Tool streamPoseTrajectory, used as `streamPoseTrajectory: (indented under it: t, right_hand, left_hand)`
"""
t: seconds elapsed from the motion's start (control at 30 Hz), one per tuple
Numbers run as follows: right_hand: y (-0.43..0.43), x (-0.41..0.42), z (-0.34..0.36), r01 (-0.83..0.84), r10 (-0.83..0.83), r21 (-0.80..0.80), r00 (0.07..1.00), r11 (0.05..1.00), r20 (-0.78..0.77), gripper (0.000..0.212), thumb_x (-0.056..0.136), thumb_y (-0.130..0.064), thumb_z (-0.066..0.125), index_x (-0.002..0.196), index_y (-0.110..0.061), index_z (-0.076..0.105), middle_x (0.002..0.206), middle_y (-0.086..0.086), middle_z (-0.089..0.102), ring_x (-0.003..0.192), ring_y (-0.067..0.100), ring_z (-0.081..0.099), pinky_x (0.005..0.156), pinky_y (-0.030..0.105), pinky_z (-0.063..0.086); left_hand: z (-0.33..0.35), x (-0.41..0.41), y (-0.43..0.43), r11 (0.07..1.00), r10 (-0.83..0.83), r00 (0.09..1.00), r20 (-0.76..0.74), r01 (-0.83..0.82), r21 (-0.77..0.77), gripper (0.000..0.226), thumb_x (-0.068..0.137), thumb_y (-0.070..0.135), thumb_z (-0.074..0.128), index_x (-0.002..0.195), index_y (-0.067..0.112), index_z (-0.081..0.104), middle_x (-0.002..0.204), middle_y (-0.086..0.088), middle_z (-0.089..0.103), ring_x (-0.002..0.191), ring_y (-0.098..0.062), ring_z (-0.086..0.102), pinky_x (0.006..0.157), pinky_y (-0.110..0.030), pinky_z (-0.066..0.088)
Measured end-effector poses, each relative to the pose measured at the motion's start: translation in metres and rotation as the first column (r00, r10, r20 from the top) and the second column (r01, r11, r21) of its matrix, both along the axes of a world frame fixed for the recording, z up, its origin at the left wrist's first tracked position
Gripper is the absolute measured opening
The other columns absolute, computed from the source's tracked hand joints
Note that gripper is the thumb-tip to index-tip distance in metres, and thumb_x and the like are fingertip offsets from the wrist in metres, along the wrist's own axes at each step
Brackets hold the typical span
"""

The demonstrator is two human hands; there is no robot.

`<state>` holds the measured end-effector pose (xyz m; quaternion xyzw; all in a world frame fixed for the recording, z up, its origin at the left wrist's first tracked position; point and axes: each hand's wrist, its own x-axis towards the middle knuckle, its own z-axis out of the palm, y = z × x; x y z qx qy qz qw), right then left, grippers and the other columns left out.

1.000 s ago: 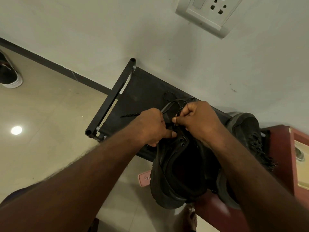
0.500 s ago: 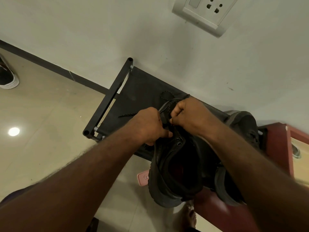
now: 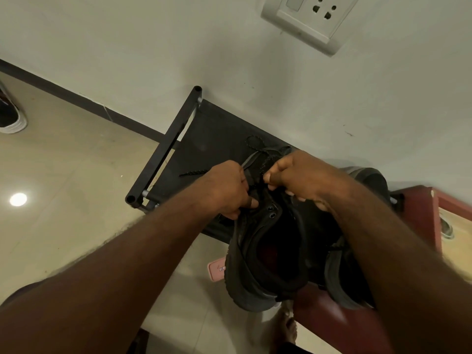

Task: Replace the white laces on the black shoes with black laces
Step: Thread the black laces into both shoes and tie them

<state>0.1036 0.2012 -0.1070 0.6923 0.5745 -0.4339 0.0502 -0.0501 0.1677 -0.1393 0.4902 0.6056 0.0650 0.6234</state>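
The shoe [image 3: 268,251] is sitting at centre frame, heel toward 6 o'clock, overhanging the near edge of the rack [image 3: 204,139]. The left hand [image 3: 227,190] is curling its fingers round the eyelet flap, with the thumb pressing beside the top eyelets. The right hand [image 3: 304,180] is pinching the black lace [image 3: 264,162] between thumb and forefinger, the other fingers folding in. No white lace is showing.

A sharp pull could be slipping the lace out of that pinch, and the slack loops lying at 12 o'clock could be drawing into a knot. With black on black in dim light, an eyelet is easily being missed or the lace twisted. A hard tug toward 6 o'clock may be tipping the shoe to the floor.

A loose lace end [image 3: 191,172] is lying on the rack at 9 o'clock of the hands. A second shoe [image 3: 370,180] is crowding the right wrist at 3 o'clock, with a red stool [image 3: 419,215] beyond it. A pink object [image 3: 217,270] is lying on the floor at 7 o'clock and a bare foot [image 3: 288,328] is standing at 6 o'clock. A sneaker [image 3: 10,116] is sitting far out at 9 o'clock. A socket [image 3: 314,19] is showing on the wall at 1 o'clock.
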Motion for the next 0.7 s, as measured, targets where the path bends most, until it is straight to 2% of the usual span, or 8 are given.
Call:
streamPoseTrajectory:
  t: [0.07,0.13,0.2,0.27,0.37,0.47,0.6,0.7]
  right_hand:
    - [-0.004,-0.001,-0.004,-0.019,0.019,0.051,1.0,0.999,0.013,0.003,0.089,-0.015,0.073,0.088,-0.014,0.075,0.076,-0.004,0.069,0.059,-0.001,0.058,0.05,0.016,0.04]
    - [-0.007,-0.004,-0.006,-0.058,0.054,0.101,0.998,0.993,0.041,0.005,0.088,-0.016,0.075,0.091,-0.011,0.075,0.084,-0.001,0.071,0.076,0.007,0.062,0.06,0.019,0.042]
    - [-0.006,-0.008,-0.005,-0.122,0.113,0.109,0.99,0.987,0.082,0.01,0.09,-0.015,0.072,0.094,-0.007,0.075,0.088,0.003,0.072,0.08,0.01,0.063,0.062,0.017,0.043]
    - [-0.001,-0.013,-0.001,-0.201,0.195,0.034,0.973,0.979,0.125,0.015,0.092,-0.016,0.069,0.097,-0.003,0.074,0.082,0.004,0.068,0.069,0.01,0.061,0.058,0.019,0.045]
    - [0.009,-0.015,0.002,-0.122,0.131,-0.101,0.988,0.987,0.086,0.013,0.09,-0.016,0.07,0.082,-0.006,0.07,0.061,0.0,0.06,0.039,0.007,0.042,0.036,0.017,0.031]
    - [0.013,-0.012,0.001,-0.099,0.108,-0.143,0.993,0.985,0.056,0.014,0.088,-0.016,0.073,0.078,-0.008,0.069,0.06,-0.001,0.066,0.041,0.009,0.042,0.036,0.018,0.029]
    - [0.007,-0.005,0.006,-0.08,0.081,-0.014,0.993,0.997,0.087,0.021,0.093,-0.028,0.07,0.082,-0.01,0.072,0.077,0.006,0.074,0.056,0.014,0.055,0.048,0.024,0.041]
    - [-0.014,-0.003,0.011,-0.091,0.072,0.155,0.99,0.984,0.125,0.029,0.091,-0.037,0.071,0.073,-0.013,0.069,0.066,0.002,0.068,0.054,0.009,0.057,0.055,0.024,0.043]
  left_hand:
    - [0.0,0.0,0.001,1.0,0.025,0.999,0.022,-0.025,-0.017,0.019,0.085,0.015,0.072,0.099,0.015,0.059,0.088,-0.008,0.066,0.072,-0.018,0.068,0.068,-0.028,0.06]
    - [-0.001,-0.001,0.0,0.999,0.04,0.999,0.028,-0.04,-0.024,0.019,0.085,0.014,0.072,0.097,0.016,0.058,0.09,-0.008,0.065,0.071,-0.018,0.067,0.061,-0.024,0.058]
    - [-0.002,-0.001,0.0,0.999,0.045,0.998,0.032,-0.044,-0.021,0.017,0.085,0.014,0.072,0.093,0.016,0.057,0.09,-0.009,0.065,0.07,-0.017,0.067,0.059,-0.023,0.057]
    - [-0.002,-0.002,0.0,0.999,0.045,0.998,0.034,-0.044,-0.023,0.017,0.086,0.014,0.072,0.093,0.016,0.057,0.09,-0.009,0.065,0.069,-0.017,0.067,0.058,-0.022,0.057]
    - [-0.002,-0.002,0.001,0.999,0.046,0.999,0.026,-0.045,-0.026,0.018,0.085,0.014,0.072,0.095,0.015,0.057,0.089,-0.009,0.064,0.069,-0.017,0.067,0.059,-0.023,0.057]
    - [-0.001,-0.001,0.001,0.999,0.038,0.999,0.03,-0.037,-0.034,0.017,0.085,0.014,0.072,0.093,0.016,0.057,0.087,-0.008,0.064,0.069,-0.017,0.067,0.061,-0.024,0.058]
    - [0.001,-0.002,0.0,0.998,0.056,0.998,0.03,-0.055,-0.026,0.013,0.089,0.009,0.068,0.1,0.01,0.061,0.088,-0.01,0.066,0.073,-0.021,0.069,0.066,-0.03,0.06]
    - [-0.003,-0.003,0.0,0.992,0.083,0.996,-0.037,-0.079,0.103,0.019,0.096,0.005,0.051,0.11,-0.001,0.062,0.097,-0.02,0.07,0.082,-0.033,0.073,0.07,-0.042,0.062]
